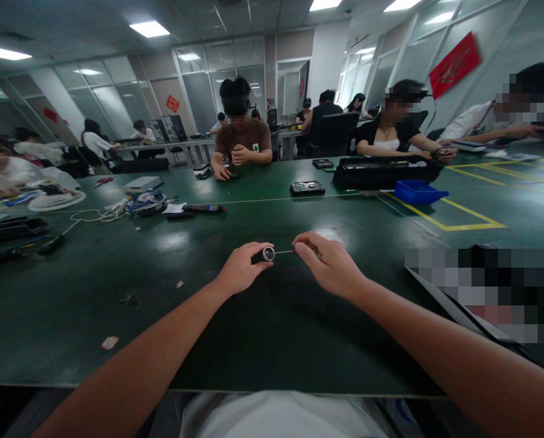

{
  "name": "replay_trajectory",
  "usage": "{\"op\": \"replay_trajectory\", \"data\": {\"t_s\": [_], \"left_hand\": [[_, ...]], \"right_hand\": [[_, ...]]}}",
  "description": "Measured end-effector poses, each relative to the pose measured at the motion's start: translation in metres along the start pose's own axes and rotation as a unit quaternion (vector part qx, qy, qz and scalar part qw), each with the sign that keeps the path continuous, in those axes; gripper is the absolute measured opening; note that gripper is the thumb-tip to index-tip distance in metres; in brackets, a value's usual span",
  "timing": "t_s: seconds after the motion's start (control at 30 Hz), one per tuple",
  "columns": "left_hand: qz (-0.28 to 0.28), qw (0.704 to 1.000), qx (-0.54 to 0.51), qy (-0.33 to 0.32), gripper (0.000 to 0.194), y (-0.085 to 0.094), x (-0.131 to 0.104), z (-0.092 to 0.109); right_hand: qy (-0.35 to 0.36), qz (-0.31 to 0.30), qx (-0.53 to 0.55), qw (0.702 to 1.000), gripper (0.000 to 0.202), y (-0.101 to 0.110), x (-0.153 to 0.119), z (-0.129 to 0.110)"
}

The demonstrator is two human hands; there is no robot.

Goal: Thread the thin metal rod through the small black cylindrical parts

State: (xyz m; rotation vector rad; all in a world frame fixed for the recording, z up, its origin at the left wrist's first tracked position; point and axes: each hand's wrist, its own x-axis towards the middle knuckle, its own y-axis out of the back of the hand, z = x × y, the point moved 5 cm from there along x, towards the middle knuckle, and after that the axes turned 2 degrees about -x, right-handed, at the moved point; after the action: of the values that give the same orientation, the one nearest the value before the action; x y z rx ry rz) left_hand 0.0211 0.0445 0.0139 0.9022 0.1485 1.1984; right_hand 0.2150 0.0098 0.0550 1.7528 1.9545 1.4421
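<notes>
In the middle of the head view, my left hand (242, 267) is closed around a small black cylinder (268, 254) with a silvery round rim at its end. That open-looking end faces right, and its inner details are too small to make out. My right hand (329, 261) pinches a thin screwdriver (285, 252), whose metal shaft points left. The shaft's tip is at the cylinder's rim; whether it reaches inside I cannot tell. Most of the screwdriver's handle is hidden by my fingers. Both hands are held just above the green table (272, 340).
Tools with dark handles (203, 208) and a tangle of cable (144, 204) lie at the back left. A hard drive (307, 188), a long black housing (386, 172) and a blue bin (418, 191) stand farther back. A person (242, 131) sits opposite, others nearby.
</notes>
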Motion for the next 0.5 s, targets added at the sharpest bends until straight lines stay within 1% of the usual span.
{"op": "replay_trajectory", "data": {"t_s": [0.1, 0.2, 0.3, 0.37, 0.43, 0.5], "left_hand": [[-0.009, 1.000, -0.003, 0.007, 0.037, -0.0018, 0.0003, 0.0001], [-0.012, 1.000, -0.007, 0.009, 0.037, -0.0022, 0.0002, 0.0000], [-0.010, 1.000, -0.007, 0.002, 0.036, -0.0010, -0.0002, 0.0003], [-0.012, 1.000, -0.003, 0.001, 0.036, -0.0004, -0.0003, 0.0006], [-0.012, 1.000, 0.000, 0.003, 0.035, 0.0001, -0.0003, 0.0011], [-0.010, 1.000, 0.001, 0.005, 0.036, 0.0003, 0.0001, 0.0016]], "right_hand": [[-0.020, 0.004, -0.003, 1.000, 0.024, -0.0014, 0.0001, 0.0020], [-0.007, 0.024, 0.013, 1.000, 0.025, -0.0017, -0.0008, -0.0004], [0.010, 0.030, 0.030, 0.999, 0.016, -0.0003, -0.0006, -0.0031], [-0.003, 0.017, 0.031, 0.999, 0.013, -0.0002, 0.0005, -0.0018], [-0.023, 0.000, 0.020, 1.000, 0.020, -0.0012, 0.0014, 0.0009], [-0.031, -0.002, 0.011, 0.999, 0.025, -0.0022, 0.0014, 0.0028]]}}
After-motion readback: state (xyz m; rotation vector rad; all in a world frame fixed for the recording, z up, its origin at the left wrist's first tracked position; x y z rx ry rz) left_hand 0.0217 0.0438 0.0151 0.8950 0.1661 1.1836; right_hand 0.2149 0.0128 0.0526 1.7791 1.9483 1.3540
